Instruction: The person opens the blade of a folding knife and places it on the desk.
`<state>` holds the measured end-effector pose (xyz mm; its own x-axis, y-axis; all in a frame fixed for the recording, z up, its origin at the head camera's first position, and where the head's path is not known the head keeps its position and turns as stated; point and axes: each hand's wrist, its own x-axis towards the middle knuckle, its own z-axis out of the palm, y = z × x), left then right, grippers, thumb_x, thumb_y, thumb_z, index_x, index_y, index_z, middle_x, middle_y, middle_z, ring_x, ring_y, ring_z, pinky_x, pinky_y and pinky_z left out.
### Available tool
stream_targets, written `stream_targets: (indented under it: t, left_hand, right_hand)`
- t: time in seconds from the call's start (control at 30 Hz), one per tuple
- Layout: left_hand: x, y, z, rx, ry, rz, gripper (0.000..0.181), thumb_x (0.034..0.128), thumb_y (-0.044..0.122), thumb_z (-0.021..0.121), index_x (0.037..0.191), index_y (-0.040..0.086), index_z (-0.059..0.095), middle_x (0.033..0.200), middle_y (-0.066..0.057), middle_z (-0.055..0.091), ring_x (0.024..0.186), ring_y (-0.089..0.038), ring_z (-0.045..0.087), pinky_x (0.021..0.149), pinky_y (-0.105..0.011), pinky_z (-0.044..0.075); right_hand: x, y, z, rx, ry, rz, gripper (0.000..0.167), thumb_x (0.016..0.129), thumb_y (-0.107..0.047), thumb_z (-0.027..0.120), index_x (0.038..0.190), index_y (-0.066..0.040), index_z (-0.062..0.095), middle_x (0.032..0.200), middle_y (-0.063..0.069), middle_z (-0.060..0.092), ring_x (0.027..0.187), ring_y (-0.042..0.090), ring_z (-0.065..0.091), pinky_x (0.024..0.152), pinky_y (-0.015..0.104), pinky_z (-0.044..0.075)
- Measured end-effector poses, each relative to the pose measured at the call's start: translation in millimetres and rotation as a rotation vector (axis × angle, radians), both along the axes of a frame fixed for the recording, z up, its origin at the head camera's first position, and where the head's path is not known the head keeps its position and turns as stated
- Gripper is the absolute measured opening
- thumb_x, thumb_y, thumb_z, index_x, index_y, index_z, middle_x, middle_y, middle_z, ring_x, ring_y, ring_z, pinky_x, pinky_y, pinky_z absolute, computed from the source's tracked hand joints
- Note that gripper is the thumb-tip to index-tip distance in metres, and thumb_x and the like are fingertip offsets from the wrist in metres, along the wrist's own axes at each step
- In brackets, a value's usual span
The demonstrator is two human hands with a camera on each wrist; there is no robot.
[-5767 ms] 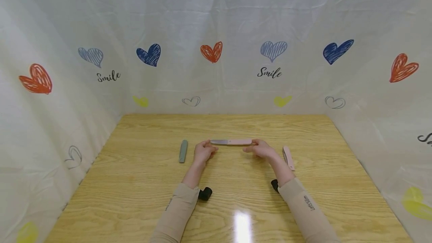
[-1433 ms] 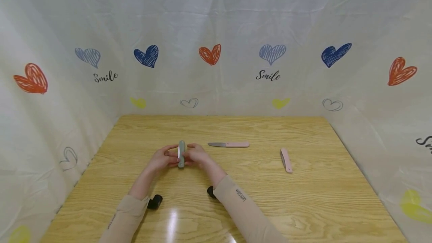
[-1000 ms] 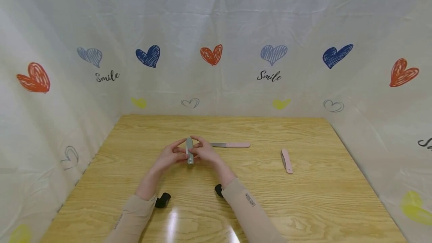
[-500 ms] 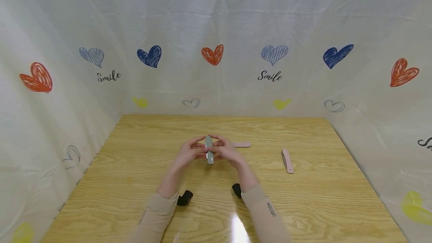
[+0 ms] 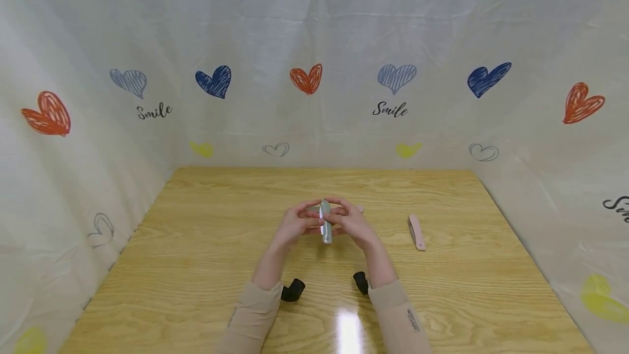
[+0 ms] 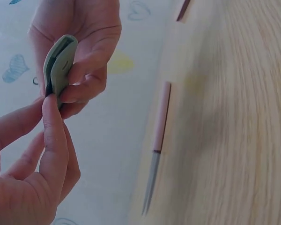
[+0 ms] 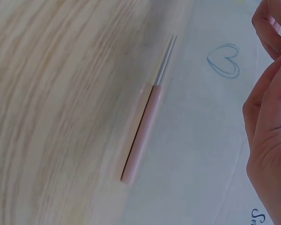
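Note:
A green folding knife (image 5: 327, 232) is held up over the middle of the table, its blade folded in along the left side of the handle. My right hand (image 5: 356, 226) grips its handle. From the other side, my left hand (image 5: 292, 227) pinches it with the fingertips, as the left wrist view shows on the green handle (image 6: 61, 65). Behind both hands lies a pink folding knife (image 6: 162, 117) with its blade out, mostly hidden in the head view. The right wrist view shows that pink handle (image 7: 143, 133) too, but not the green knife.
Another pink folding knife (image 5: 416, 232), folded, lies to the right of my right hand. The wooden table (image 5: 196, 266) is enclosed by a white curtain (image 5: 314, 26) printed with hearts. Black wrist devices (image 5: 293, 290) hang at both cuffs.
Earlier both hands were at the pink knife with the blade out; then they took up the green knife at the left. Since then they have carried it right to the middle.

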<state>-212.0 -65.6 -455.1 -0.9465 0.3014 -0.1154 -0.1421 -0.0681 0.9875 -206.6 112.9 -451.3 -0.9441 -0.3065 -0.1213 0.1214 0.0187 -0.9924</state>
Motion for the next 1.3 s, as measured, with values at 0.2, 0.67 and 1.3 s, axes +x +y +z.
stream_targets:
  t: [0.2, 0.67, 1.3]
  left_hand:
    - [0.0, 4.9, -5.5, 0.026, -0.033, -0.012, 0.052, 0.0894, -0.007, 0.063, 0.139, -0.002, 0.050, 0.092, -0.010, 0.063, 0.079, -0.013, 0.065, 0.094, -0.057, 0.050]
    - [0.4, 5.7, -13.5, 0.037, -0.049, -0.020, 0.051, 0.0917, -0.006, 0.060, 0.141, -0.001, 0.048, 0.093, -0.008, 0.064, 0.081, -0.014, 0.065, 0.094, -0.053, 0.052]
    - [1.3, 11.0, -14.7, 0.012, -0.038, 0.042, 0.050, 0.0906, -0.006, 0.061, 0.139, 0.001, 0.052, 0.103, -0.017, 0.064, 0.084, -0.016, 0.064, 0.093, -0.055, 0.051]
  right_hand:
    - [0.7, 6.6, -3.5, -0.001, -0.015, 0.007, 0.054, 0.097, -0.010, 0.061, 0.145, -0.002, 0.040, 0.100, 0.009, 0.059, 0.086, 0.016, 0.062, 0.068, 0.033, 0.058]
    - [0.9, 8.8, -9.2, 0.026, -0.013, -0.010, 0.054, 0.097, -0.010, 0.060, 0.146, -0.004, 0.039, 0.099, 0.009, 0.058, 0.081, 0.017, 0.062, 0.071, 0.040, 0.058]
    - [0.2, 9.5, -12.0, 0.015, 0.020, -0.054, 0.051, 0.097, -0.005, 0.059, 0.146, -0.007, 0.042, 0.099, 0.011, 0.058, 0.082, 0.018, 0.062, 0.071, 0.043, 0.059]
